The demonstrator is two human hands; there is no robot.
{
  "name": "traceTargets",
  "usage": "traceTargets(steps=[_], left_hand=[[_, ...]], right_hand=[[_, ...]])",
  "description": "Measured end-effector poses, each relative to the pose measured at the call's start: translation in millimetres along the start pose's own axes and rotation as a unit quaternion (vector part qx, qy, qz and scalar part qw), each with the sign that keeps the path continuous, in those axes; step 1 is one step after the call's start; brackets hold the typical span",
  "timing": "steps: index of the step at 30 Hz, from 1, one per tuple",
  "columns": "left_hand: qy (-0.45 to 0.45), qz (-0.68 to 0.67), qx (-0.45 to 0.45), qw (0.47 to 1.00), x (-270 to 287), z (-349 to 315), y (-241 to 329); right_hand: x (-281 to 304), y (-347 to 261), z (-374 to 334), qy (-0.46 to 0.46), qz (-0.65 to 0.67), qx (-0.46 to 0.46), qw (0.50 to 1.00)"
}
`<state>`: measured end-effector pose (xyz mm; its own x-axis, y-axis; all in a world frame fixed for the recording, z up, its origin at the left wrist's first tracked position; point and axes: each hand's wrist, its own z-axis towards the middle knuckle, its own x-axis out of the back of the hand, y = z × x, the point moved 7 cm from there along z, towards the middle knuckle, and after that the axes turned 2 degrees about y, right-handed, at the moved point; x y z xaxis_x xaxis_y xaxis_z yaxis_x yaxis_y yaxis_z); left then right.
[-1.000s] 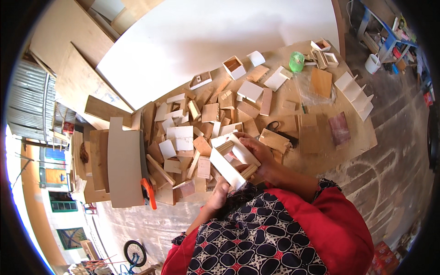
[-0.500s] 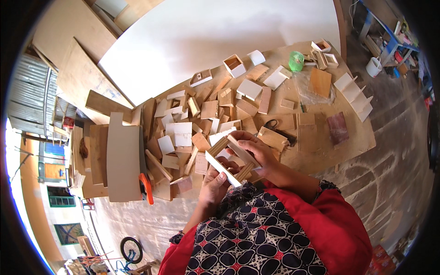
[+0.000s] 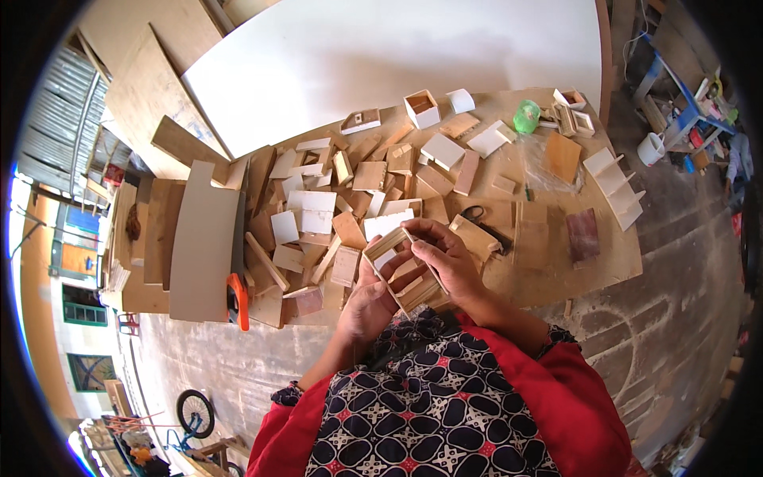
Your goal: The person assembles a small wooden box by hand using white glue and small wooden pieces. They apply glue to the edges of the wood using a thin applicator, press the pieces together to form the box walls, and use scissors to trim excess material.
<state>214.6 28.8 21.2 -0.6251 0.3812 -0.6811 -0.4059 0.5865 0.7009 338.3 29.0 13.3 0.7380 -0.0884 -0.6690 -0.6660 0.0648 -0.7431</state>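
Both my hands hold a small open wooden box frame (image 3: 401, 266), pale wood with a white side, tilted above the near edge of a low plywood work board (image 3: 612, 262). My left hand (image 3: 368, 302) cups it from below and from the left. My right hand (image 3: 445, 258) grips its upper right side, fingers curled over the rim. Just beyond the box lie several loose wood offcuts and white-faced panels (image 3: 310, 211). A pair of black scissors (image 3: 481, 219) rests on the board to the right of my right hand.
A handsaw with an orange handle (image 3: 238, 290) lies at the left beside a long grey board (image 3: 203, 230). Small finished boxes (image 3: 421, 107), a green tape roll (image 3: 526, 117), a white shelf piece (image 3: 616, 187) and a large white sheet (image 3: 397, 56) sit farther off. A white mug (image 3: 650, 149) stands at the right.
The box frame has been turned in my hands and drawn closer to my body; my right hand shifted from its side to over its top rim.
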Motion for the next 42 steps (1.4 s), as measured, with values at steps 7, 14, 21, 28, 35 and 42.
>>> traceTargets(steps=[7,14,21,28,35,42], left_hand=[[-0.060,-0.007,0.034,0.998,-3,-8,-10],[-0.059,-0.104,0.090,0.989,37,-40,-30],[-0.004,-0.172,0.043,0.984,59,-74,-18],[0.021,-0.220,0.004,0.975,75,-101,-5],[0.038,-0.210,-0.068,0.975,92,-130,17],[0.090,-0.216,-0.129,0.964,123,-157,20]], right_hand=[[-5,-3,-16,0.028,-0.098,0.085,0.991],[-8,-27,-21,0.032,-0.421,0.174,0.890],[64,-44,12,0.068,-0.734,0.178,0.651],[12,-54,55,0.077,-0.760,0.121,0.634],[1,-30,77,0.008,-0.900,-0.040,0.434],[74,-17,76,-0.013,-0.861,-0.103,0.499]])
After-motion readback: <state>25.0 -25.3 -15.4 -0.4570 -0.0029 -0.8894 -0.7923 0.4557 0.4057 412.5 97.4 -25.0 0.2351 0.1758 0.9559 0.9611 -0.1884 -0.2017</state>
